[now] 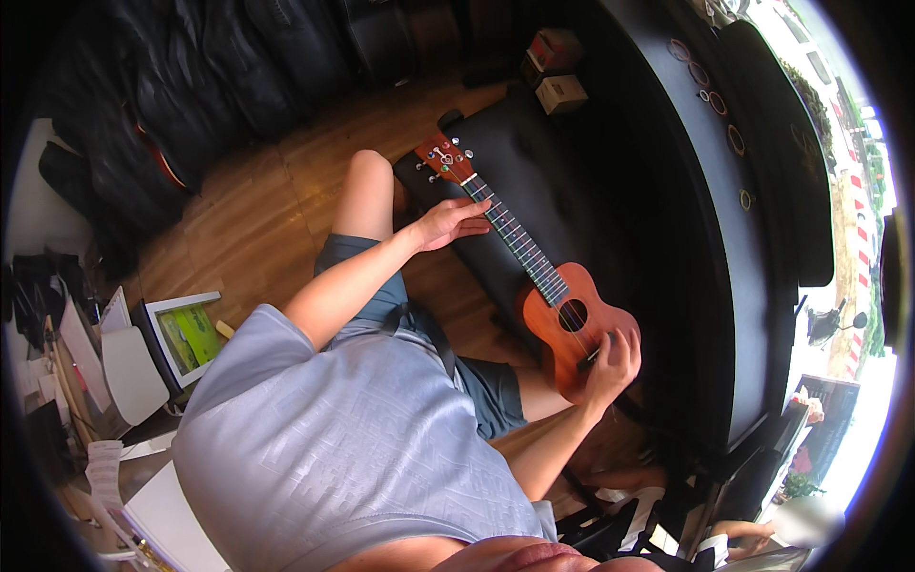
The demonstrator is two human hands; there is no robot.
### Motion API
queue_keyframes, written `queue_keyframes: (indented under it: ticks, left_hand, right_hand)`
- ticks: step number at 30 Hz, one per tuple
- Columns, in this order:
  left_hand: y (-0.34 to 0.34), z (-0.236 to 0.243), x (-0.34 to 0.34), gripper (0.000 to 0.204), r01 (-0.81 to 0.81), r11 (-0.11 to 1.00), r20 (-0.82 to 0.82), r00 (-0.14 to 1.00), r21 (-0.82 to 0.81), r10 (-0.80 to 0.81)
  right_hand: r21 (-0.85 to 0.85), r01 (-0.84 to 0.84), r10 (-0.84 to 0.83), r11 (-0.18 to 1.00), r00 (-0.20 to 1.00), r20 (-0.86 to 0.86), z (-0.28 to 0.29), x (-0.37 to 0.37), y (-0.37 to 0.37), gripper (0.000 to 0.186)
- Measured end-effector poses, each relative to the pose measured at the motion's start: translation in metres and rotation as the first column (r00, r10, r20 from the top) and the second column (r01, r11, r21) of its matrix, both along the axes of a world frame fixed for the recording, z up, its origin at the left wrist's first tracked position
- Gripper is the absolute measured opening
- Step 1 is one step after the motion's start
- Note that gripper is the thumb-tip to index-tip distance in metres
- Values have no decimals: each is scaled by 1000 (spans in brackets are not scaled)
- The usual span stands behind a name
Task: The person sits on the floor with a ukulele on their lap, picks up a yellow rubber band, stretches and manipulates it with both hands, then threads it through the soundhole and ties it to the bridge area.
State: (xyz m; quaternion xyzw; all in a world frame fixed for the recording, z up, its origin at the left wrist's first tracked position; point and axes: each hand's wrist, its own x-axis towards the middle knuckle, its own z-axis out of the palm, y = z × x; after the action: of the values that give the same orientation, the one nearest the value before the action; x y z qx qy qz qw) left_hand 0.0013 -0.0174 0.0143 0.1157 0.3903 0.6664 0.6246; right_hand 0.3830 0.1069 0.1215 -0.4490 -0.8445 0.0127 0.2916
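Observation:
A reddish-brown ukulele (pixel 548 332) lies slantwise in front of me, its headstock pointing to the far left and its body over my right thigh. Around the upper part of its neck is my left hand (pixel 452 225), with the thumb at the edge of the fretboard and the fingers passing beneath. My right hand (pixel 616 366) rests over the lower body near the bridge. Its fingers are bent and spread apart, and no pick or other object shows in them. The fingertips by the strings are partly hidden.
Beyond the ukulele stands a black padded bench (pixel 534 181). A long black curved surface (pixel 710 205) on the right bears several rings (pixel 736 140). Small boxes (pixel 562 93) sit at the back. Black bags (pixel 238 67) line the far left. Another person's hand (pixel 748 534) shows at lower right.

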Motion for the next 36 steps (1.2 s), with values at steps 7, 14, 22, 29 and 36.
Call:
queue_keyframes:
  ticks: [7,14,22,29,36]
  left_hand:
    - [7,14,8,31,-31,997,-105,994,-66,24]
    - [14,36,20,32,-46,995,-243,970,-90,23]
    - [8,80,25,56,78,868,-651,629,-490,-424]
    - [7,90,37,63,120,992,-893,-440,45,93]
    - [-1,62,54,87,212,975,-809,-582,-61,76]
  right_hand:
    - [-483,490,-668,726,670,-325,-38,45,-37,51]
    - [-546,372,-621,751,681,-389,-72,57,-28,52]
    - [-451,572,-716,685,640,-278,-30,27,-16,54]
    - [-484,594,-753,643,606,-256,-28,29,-15,52]
    - [-468,571,-729,675,617,-297,-31,35,-14,50]
